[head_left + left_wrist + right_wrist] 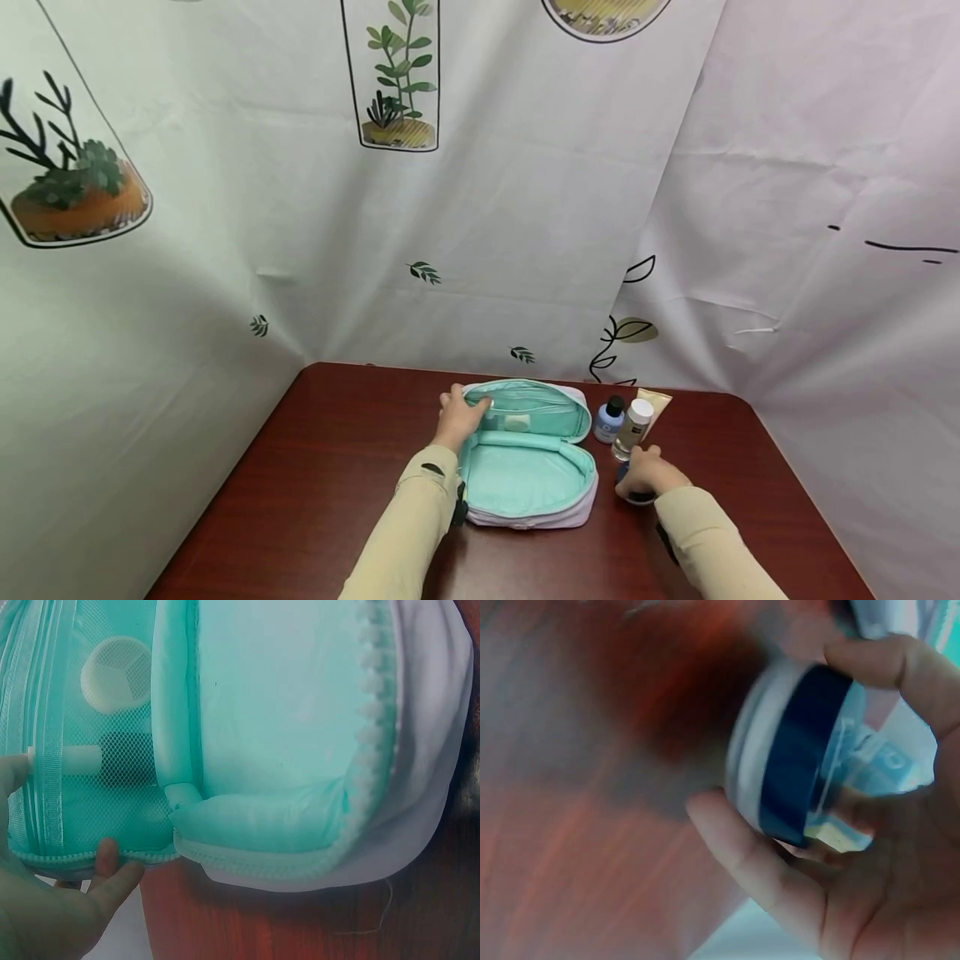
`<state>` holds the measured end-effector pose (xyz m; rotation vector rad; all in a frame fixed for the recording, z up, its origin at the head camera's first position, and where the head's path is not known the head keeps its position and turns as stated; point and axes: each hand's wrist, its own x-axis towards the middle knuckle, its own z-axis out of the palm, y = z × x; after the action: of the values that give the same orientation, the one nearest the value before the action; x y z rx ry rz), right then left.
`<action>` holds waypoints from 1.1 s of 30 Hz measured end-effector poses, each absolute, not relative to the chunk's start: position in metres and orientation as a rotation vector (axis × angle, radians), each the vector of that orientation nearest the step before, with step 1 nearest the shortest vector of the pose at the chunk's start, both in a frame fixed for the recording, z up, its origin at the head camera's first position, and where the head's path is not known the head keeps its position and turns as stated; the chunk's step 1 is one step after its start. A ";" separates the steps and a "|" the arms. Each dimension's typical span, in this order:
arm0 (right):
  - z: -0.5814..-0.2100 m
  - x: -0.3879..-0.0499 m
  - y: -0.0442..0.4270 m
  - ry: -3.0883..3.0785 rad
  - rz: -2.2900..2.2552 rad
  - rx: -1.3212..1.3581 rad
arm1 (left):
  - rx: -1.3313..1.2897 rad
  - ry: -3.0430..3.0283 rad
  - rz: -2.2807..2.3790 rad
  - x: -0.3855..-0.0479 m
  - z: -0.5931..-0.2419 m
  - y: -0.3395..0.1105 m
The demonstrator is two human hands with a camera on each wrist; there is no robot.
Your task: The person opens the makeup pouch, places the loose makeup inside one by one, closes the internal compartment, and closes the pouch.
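A cosmetic bag (525, 512) with a mint lining lies unzipped on the table, its lid leaning back. My left hand (456, 417) holds the lid's left edge, one finger inside and others along the zipper outside. Behind the lid's mesh pocket (75, 817) sit a round pale item (116, 675) and a white stick-like item (81, 760) with a black part. To the bag's right, my right hand (651, 472) grips a round jar (787, 750) by its sides, with a dark blue band and a pale layer. Whether the jar touches the table cannot be told.
Right of the lid stand a blue bottle (606, 423) with a black cap, a clear bottle (628, 435) with a white cap, and a cream tube (657, 402). The red-brown table (337, 467) meets a printed cloth backdrop (480, 217) behind.
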<state>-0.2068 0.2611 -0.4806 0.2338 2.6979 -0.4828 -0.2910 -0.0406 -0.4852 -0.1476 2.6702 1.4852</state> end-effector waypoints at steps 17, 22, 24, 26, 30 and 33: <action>-0.446 -0.215 0.221 2.676 -0.720 0.070 | -0.155 2.654 1.502 -0.291 -0.485 -0.041; -0.439 -0.220 0.215 2.802 -0.610 -0.056 | -0.153 2.653 1.507 -0.290 -0.486 -0.041; -0.437 -0.223 0.214 2.851 -0.590 -0.109 | -0.152 2.651 1.508 -0.290 -0.485 -0.041; -0.434 -0.225 0.211 2.894 -0.602 -0.139 | -0.147 2.653 1.506 -0.290 -0.486 -0.041; -0.427 -0.230 0.205 2.982 -0.626 -0.135 | -0.139 2.658 1.501 -0.291 -0.487 -0.042; -0.422 -0.233 0.199 3.044 -0.654 -0.107 | -0.146 2.659 1.499 -0.291 -0.487 -0.041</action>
<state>-0.2330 0.1986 -0.4217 -0.1065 3.0441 -0.6543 -0.2912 -0.0411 -0.4870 -0.1461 2.6593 1.4993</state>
